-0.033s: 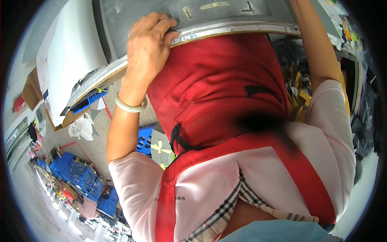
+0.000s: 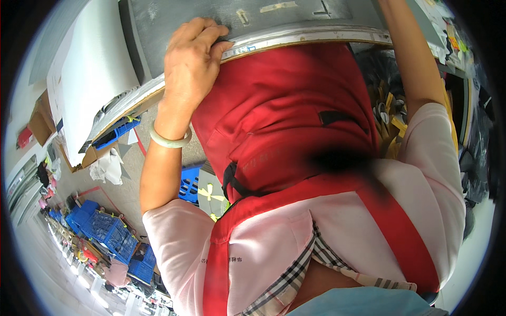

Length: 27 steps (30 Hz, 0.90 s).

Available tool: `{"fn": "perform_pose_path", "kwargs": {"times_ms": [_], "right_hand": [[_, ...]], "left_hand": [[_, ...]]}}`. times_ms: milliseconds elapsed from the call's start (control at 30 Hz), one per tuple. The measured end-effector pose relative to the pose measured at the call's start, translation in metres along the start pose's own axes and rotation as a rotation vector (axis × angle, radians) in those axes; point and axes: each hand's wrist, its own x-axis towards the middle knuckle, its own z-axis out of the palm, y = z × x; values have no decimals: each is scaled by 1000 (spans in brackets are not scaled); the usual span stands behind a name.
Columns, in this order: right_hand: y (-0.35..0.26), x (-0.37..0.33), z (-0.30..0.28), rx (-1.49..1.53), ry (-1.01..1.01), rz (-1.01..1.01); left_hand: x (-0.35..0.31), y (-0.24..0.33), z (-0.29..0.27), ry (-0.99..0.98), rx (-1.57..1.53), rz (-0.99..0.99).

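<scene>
While the left hand [image 2: 193,60] rests over the near edge of the grey surface [image 2: 179,13], its fingers are half curled on the top and its thumb lies along the rim; whether it has hold of anything cannot be told. The right forearm [image 2: 416,63] reaches over the right part of the surface, but its hand is out of sight, so how far open it is, or what it holds, cannot be told.

On the surface, beyond the left hand and to its right, lie two pale tape strips [image 2: 278,7], with a dark angled mark [image 2: 322,9] to the right of them. At the surface's left end, a large white sheet [image 2: 97,58] curls over the side. A pale bangle [image 2: 171,140] circles the left wrist, just off the near edge.

Against that near edge stands the person's red apron [image 2: 290,100], worn over a pale pink shirt [image 2: 179,231]. Below the surface's right part sit yellow pieces [image 2: 392,124] in a jumble. Well below its left end, crumpled white paper [image 2: 107,166] lies near the floor [image 2: 163,171], and blue crates [image 2: 110,231] stand farther off.
</scene>
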Motion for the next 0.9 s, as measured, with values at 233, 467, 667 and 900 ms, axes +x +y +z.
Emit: {"fn": "perform_pose_path", "kwargs": {"times_ms": [233, 467, 667, 900], "right_hand": [[6, 2, -2, -52, 3, -78], [5, -2, 0, -91, 30, -14], [3, -2, 2, -157, 69, -35], [8, -6, 6, -82, 43, -32]], "left_hand": [[-6, 1, 5, 59, -28, -71], [-14, 3, -1, 96, 71, -41], [-23, 1, -5, 104, 151, -99], [-26, -7, -8, 105, 120, -65]]}}
